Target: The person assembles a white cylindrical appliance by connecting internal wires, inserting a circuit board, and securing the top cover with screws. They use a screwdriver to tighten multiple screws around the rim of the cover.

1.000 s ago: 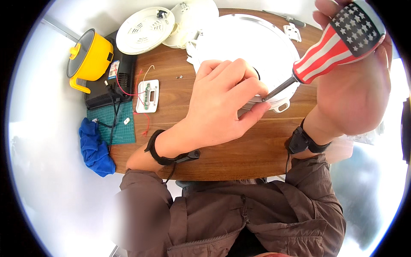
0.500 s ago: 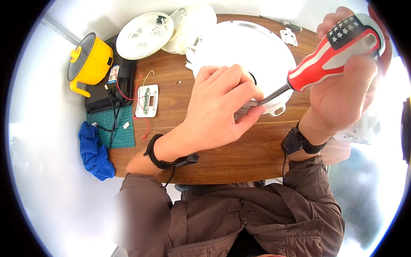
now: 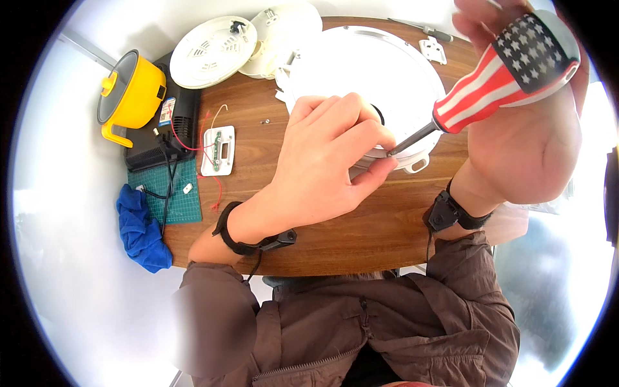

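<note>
A large round white appliance body (image 3: 351, 68) lies on the table, with a small loop-shaped tab on its near rim. My left hand (image 3: 335, 148) rests over its near edge, thumb and forefinger pinched together at the rim; whatever is between them is too small to make out. A screwdriver (image 3: 474, 97) with a thick red, white and black star-patterned handle slants down leftward, its shaft tip meeting those fingertips. Around the handle's upper end is my right hand (image 3: 525, 142), its palm beside the grip and its fingers partly hidden behind it.
Left on the table are a yellow pot (image 3: 135, 93) on a black device (image 3: 184, 106), a green cutting mat (image 3: 180, 206), a blue cloth (image 3: 138, 229) and a white casing with wires (image 3: 225, 161). Behind are a white vented disc (image 3: 206, 61), another screwdriver (image 3: 432, 32) and a white bracket (image 3: 432, 50).
The screwdriver handle has turned about its axis, showing more of its starred panel. My right hand has rolled with its palm lower. My left hand keeps its pinch in nearly the same place.
</note>
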Available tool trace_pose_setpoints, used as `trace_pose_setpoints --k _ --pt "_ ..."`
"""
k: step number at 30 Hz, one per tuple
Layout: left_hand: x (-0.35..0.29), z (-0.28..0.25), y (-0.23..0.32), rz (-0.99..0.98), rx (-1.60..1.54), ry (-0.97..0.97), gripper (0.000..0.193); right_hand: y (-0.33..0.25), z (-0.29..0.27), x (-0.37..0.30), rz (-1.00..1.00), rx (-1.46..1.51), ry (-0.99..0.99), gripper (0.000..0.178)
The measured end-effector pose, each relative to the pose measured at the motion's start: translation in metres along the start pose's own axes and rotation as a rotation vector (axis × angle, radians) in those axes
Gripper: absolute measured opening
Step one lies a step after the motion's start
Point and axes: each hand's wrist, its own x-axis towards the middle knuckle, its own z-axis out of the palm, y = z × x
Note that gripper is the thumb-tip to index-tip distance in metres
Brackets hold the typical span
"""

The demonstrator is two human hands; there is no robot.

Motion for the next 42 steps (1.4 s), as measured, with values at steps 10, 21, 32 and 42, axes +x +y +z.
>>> trace_pose_setpoints --k 10,21,32,42 --pt "0.001 -0.003 0.001 -0.019 0.004 -0.012 0.03 0.009 0.023 0.011 -0.195 0.085 0.059 0.07" --pt "0.001 -0.002 0.0 -0.012 0.003 -0.009 0.029 0.007 -0.017 0.008 0.005 -0.131 -0.152 0.07" --pt "0.001 -0.002 0.001 -0.009 0.002 -0.004 0.03 -0.002 -0.028 -0.005 -0.037 -0.251 -0.153 0.063" --pt "0.001 -0.004 0.0 -0.031 -0.02 -0.005 0.028 -0.016 0.007 -0.001 0.0 -0.119 -0.088 0.064"
